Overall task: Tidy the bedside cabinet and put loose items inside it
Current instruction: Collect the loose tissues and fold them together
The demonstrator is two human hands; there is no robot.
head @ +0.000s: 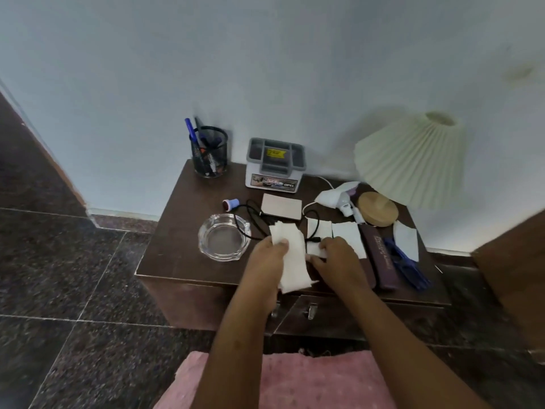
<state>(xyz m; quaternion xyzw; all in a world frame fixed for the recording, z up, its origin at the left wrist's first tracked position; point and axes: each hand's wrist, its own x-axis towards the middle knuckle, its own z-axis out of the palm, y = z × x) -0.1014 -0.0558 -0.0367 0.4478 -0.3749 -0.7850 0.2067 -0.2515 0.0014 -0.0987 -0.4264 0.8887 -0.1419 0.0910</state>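
Note:
A dark brown bedside cabinet (pixel 177 249) stands against the wall, its top strewn with loose items. My left hand (pixel 267 261) holds a stack of white paper slips (pixel 292 261) above the front edge. My right hand (pixel 333 256) pinches another white slip (pixel 317 236) that lies on the top under a black cable (pixel 250 215). More white slips (pixel 348 239) (pixel 407 239) lie to the right. Both cabinet doors are closed, with metal handles (pixel 311 309) below my arms.
A glass ashtray (pixel 223 239), a mesh pen cup (pixel 210 154), a grey organiser box (pixel 275 163), a tan card (pixel 281 206), a small blue stamp (pixel 230 203), a dark case (pixel 380 258), blue pens (pixel 408 267), a white device (pixel 342 199) and a pleated lamp (pixel 413 157) crowd the top. A pink cloth (pixel 309 379) lies below.

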